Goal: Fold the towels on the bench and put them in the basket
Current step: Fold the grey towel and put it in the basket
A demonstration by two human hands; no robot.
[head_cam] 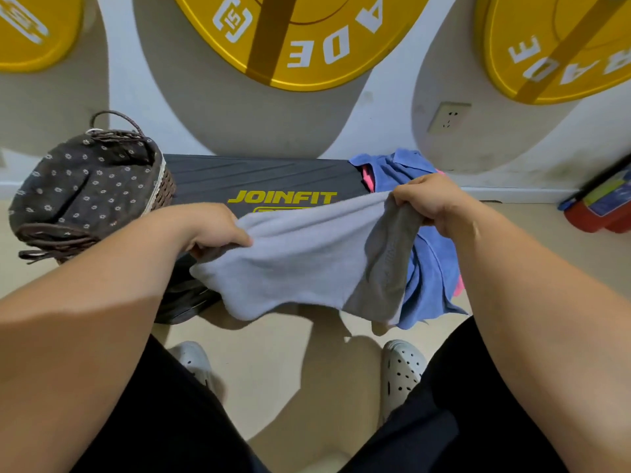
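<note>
Both hands stretch grey towel [300, 257] beside lined wicker basket [88, 192].

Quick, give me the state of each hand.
Left hand: closed, holding the grey towel.
Right hand: closed, holding the same towel's other end.
</note>
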